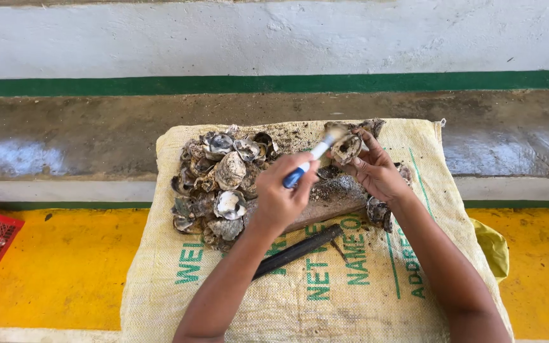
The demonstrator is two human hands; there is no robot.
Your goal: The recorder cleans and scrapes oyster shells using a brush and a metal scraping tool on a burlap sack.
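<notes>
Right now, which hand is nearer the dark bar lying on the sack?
Left. The left hand holds a blue-handled knife just above the dark bar; the right hand, gripping an oyster, is farther up and right.

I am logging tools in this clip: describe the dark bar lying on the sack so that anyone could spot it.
Start at the woven sack with green lettering spread over the yellow floor. Below the oyster pile and the left hand, the dark bar lies slanted on the cloth. It alone is long, straight, black and untouched.
</notes>
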